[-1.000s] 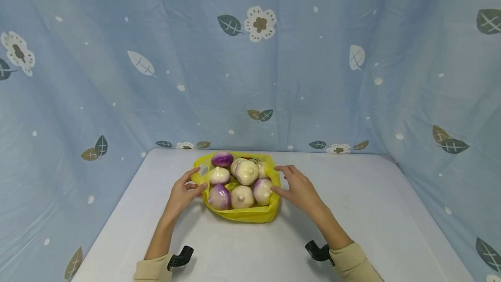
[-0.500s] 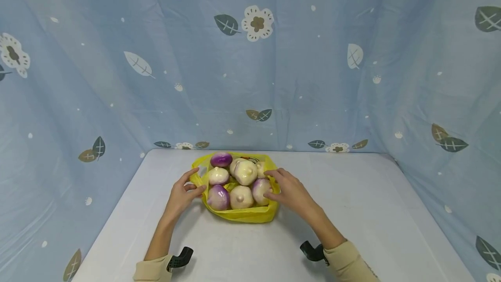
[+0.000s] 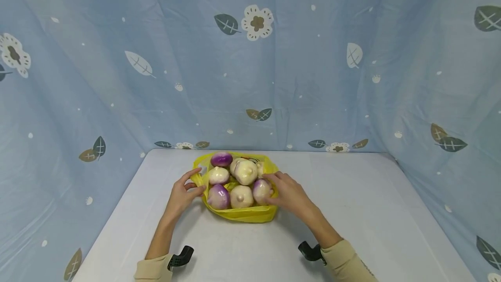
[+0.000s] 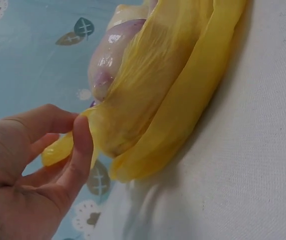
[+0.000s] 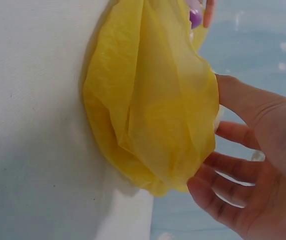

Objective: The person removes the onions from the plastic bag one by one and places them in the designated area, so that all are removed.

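Observation:
A yellow plastic bag (image 3: 246,217) lies on the table with its mouth spread, full of white-and-purple turnips (image 3: 241,196). My left hand (image 3: 182,195) pinches the left edge of the bag between thumb and fingers; the left wrist view shows a fold of yellow plastic (image 4: 57,152) in that hand (image 4: 37,165). At the opposite side, my right hand (image 3: 291,193) reaches over the rim, thumb and index finger around the front right turnip (image 3: 261,191). In the right wrist view the bag wall (image 5: 158,110) hides that turnip, while the other fingers (image 5: 218,195) curve beside the bag.
The table has a white cover (image 3: 250,251), and a blue patterned curtain (image 3: 313,77) hangs behind and along both sides. A black device (image 3: 182,256) is strapped at the left wrist, another black device (image 3: 311,251) at the right. A purple turnip (image 3: 222,159) sits at the bag's back left.
My right hand has moved left, from the bag's right rim to the front right turnip inside, which has turned slightly. My left hand stays on the bag's left edge.

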### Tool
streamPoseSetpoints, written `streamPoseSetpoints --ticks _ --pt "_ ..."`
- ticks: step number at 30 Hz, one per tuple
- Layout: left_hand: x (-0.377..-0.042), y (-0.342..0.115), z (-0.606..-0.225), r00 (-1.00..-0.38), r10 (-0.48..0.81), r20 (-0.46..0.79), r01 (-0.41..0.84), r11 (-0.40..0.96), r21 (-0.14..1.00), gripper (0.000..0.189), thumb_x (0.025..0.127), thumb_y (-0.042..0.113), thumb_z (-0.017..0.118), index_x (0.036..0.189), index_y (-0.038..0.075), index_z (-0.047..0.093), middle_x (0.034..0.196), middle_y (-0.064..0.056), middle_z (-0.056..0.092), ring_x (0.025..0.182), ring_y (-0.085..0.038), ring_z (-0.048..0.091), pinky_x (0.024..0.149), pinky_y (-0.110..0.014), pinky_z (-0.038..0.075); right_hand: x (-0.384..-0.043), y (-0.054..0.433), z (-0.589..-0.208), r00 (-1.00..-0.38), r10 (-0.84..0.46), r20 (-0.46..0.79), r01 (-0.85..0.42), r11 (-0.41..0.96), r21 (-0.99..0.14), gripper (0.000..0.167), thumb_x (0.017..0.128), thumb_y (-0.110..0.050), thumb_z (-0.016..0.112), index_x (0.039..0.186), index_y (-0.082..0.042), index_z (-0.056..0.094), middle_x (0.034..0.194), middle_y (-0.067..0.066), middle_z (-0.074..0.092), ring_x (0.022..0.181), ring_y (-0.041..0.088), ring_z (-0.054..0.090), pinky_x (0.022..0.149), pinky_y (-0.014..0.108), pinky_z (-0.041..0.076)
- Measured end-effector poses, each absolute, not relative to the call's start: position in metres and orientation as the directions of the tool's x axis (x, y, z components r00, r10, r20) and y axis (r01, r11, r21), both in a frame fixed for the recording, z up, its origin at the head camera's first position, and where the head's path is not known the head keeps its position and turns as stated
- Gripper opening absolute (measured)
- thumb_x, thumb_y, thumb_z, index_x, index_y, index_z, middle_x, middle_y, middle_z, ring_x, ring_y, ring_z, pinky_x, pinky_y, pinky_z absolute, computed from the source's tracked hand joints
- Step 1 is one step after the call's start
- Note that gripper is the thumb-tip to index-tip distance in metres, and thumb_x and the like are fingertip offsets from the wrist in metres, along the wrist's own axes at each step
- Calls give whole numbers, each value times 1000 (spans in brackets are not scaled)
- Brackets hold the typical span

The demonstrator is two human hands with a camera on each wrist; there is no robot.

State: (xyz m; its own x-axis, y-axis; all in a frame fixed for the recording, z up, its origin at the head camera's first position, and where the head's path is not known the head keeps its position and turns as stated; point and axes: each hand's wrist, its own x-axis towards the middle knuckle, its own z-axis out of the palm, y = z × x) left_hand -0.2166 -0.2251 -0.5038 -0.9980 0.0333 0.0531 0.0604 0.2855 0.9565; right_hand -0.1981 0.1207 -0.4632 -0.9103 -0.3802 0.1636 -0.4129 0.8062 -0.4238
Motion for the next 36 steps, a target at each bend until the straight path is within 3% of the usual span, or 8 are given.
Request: streamPoseSetpoints --ticks 8,15,20,28,36 --pt "-214 -225 -498 -995 34 89 94 258 962 59 85 5 74 140 13 52 141 -20 50 91 -13 65 72 -30 61 -198 118 -467 -919 -372 129 -390 822 -415 66 74 -43 84 132 -23 59 125 7 62 107 24 59 86 46 56" --pt "-214 -227 -500 -996 67 57 73 273 959 68 85 12 76 145 12 45 137 -20 48 89 -13 69 73 -26 59 -199 117 -469 -916 -382 120 -397 827 -399 68 74 -41 85 133 -22 58 126 8 61 108 26 59 84 47 56" --pt "-212 -227 -499 -1000 23 14 20 295 955 73 83 14 78 147 15 43 134 -19 48 90 -18 68 73 -23 58 -198 117 -469 -914 -388 119 -402 826 -395 69 73 -40 85 134 -23 57 129 8 61 110 28 58 84 50 56" --pt "-213 -229 -498 -998 -26 50 38 333 942 74 83 15 79 147 13 43 124 -23 58 91 -7 64 72 -18 55 -198 116 -468 -912 -394 117 -406 824 -394 69 73 -38 86 134 -23 57 128 8 61 110 27 58 86 49 55" --pt "-215 -230 -500 -999 -10 48 42 327 944 74 83 11 77 148 17 42 133 -19 47 91 -7 65 72 -17 56 -197 117 -466 -909 -391 144 -415 818 -400 68 73 -38 86 133 -23 57 125 5 62 107 24 58 86 46 56"
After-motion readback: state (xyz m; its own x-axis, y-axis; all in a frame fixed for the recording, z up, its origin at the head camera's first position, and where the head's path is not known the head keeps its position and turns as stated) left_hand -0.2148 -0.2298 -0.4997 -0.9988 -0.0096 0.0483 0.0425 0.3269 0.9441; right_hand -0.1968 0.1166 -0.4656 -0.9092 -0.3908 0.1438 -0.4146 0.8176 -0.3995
